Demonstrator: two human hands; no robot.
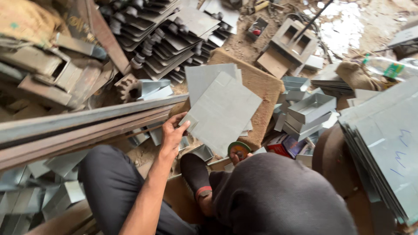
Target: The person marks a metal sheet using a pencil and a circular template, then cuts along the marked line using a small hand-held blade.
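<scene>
My left hand (174, 132) pinches the near left corner of a flat grey metal sheet (224, 111). The sheet lies tilted on top of other grey sheets (204, 78), which rest on a brown burlap mat (263, 89). Just below the sheet's near edge, fingers of my right hand (238, 155) close around a small round disc with a green rim (238, 147). My dark sleeve and body hide the rest of that hand. My foot in a dark sock (196, 174) sits between the two hands.
Long rusty steel bars (87, 119) run across the left. Dark bent metal parts (161, 39) are stacked at the top. Folded grey sheet trays (310, 109) sit to the right of the mat, and a tall stack of sheets (387, 143) lies far right. A gear (128, 88) sits beside the bars.
</scene>
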